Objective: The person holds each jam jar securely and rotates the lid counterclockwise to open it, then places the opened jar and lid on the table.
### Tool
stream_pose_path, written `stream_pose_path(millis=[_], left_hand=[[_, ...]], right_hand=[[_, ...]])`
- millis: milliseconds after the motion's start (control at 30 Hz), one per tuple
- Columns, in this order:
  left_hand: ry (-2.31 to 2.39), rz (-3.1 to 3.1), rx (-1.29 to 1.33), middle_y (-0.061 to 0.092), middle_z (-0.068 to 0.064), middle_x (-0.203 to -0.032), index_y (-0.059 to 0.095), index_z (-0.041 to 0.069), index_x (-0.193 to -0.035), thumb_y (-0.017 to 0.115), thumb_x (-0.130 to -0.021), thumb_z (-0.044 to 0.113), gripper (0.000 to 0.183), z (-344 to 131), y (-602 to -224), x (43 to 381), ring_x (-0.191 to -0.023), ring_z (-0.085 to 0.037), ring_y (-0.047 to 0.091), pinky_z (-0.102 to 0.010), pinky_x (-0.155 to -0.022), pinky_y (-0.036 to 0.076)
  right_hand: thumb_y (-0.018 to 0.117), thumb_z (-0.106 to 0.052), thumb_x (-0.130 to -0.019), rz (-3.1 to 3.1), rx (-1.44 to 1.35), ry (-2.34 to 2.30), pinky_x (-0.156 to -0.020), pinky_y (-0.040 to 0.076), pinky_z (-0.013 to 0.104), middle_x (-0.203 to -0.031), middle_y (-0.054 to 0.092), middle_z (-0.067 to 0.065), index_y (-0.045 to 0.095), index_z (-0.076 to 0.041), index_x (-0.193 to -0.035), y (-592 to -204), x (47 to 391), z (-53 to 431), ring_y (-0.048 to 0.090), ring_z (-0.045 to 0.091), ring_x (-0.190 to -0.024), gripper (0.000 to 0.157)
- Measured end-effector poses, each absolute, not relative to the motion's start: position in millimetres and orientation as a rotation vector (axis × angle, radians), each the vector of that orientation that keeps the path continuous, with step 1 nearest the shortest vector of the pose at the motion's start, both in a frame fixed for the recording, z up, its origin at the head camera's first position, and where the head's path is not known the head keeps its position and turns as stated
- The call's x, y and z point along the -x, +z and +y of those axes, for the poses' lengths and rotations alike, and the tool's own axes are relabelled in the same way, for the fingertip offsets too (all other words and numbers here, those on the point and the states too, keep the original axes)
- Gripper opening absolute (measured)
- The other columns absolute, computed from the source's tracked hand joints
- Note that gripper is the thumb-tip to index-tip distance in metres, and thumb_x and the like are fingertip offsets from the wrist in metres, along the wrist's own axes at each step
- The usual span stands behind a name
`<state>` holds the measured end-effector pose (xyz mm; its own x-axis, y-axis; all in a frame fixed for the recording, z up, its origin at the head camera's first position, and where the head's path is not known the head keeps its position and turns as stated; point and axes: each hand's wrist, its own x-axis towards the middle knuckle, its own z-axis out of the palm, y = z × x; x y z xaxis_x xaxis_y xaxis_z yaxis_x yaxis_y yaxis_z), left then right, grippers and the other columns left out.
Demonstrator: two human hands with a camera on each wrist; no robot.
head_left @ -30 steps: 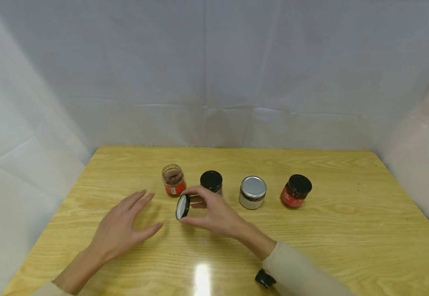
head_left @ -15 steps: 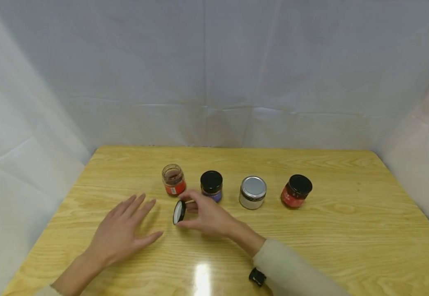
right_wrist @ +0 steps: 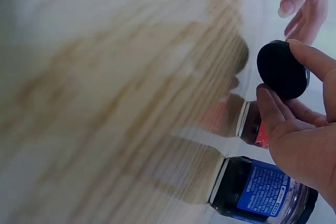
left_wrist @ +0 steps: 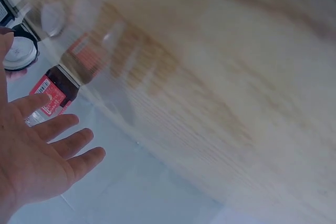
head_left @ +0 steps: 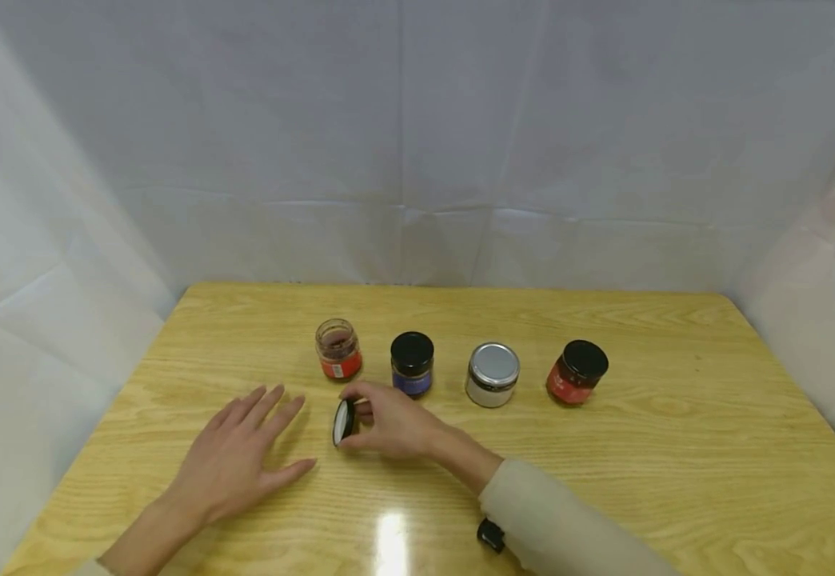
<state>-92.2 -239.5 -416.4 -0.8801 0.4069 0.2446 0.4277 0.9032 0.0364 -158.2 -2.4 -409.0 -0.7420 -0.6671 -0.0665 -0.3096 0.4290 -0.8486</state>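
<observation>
My right hand (head_left: pixel 392 424) pinches a black jar lid (head_left: pixel 343 422) between thumb and fingers. The lid stands on edge, its white inside facing my left hand; the right wrist view shows its plain black top (right_wrist: pixel 278 66). My left hand (head_left: pixel 233 456) is spread over the table to the left of the lid, fingers apart, holding nothing. Just beyond both hands is a lidless glass jar (head_left: pixel 340 364) with a red label and dark remains inside. In the left wrist view this jar (left_wrist: pixel 55 90) shows behind the left fingers.
Right of the lidless jar stand three closed jars in a row: one blue-labelled with a black lid (head_left: pixel 413 364), one silver-lidded (head_left: pixel 493 374), one red-labelled with a black lid (head_left: pixel 577 372). A small black object (head_left: pixel 491 534) sits by the right sleeve. White sheeting (head_left: pixel 417 160) surrounds the wooden table (head_left: pixel 677 448).
My right hand has brought the lid left and toward me, lower in the view, uncovering the blue-labelled jar. The left hand has shifted slightly toward me, fingers more spread.
</observation>
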Motion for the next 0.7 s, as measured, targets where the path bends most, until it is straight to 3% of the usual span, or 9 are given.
stream_pose_path(millis=[167,367,700], left_hand=[[-0.127,-2.834,0.639,0.048,-0.018,-0.138,0.052,0.013,-0.138,0.057,-0.082,0.067,0.078,-239.8,-418.0,92.9,-0.126,-0.039,0.042,-0.055,-0.099,0.034],[-0.121,-2.805,0.660,0.049,-0.018,-0.136,0.053,0.013,-0.137,0.059,-0.081,0.066,0.077,-240.9,-419.8,92.0,-0.125,-0.040,0.043,-0.055,-0.099,0.034],[-0.109,-2.800,0.672,0.050,-0.018,-0.135,0.053,0.013,-0.137,0.059,-0.081,0.066,0.077,-241.0,-420.1,89.6,-0.123,-0.039,0.045,-0.055,-0.098,0.035]], right_hand=[[0.079,-0.021,-0.080,2.335,0.825,-1.176,-0.090,0.045,0.023,-0.123,0.058,0.003,0.053,-0.005,-0.128,-409.6,159.3,-2.5,0.058,0.012,-0.108,0.057],[0.080,-0.027,-0.078,2.435,0.864,-1.084,-0.085,0.044,0.021,-0.106,0.061,-0.006,0.057,-0.008,-0.121,-409.3,160.5,-1.9,0.056,0.005,-0.096,0.052],[0.082,-0.024,-0.077,2.469,0.860,-1.000,-0.077,0.044,0.021,-0.098,0.059,-0.006,0.058,-0.007,-0.116,-407.7,161.3,-1.9,0.054,0.004,-0.086,0.049]])
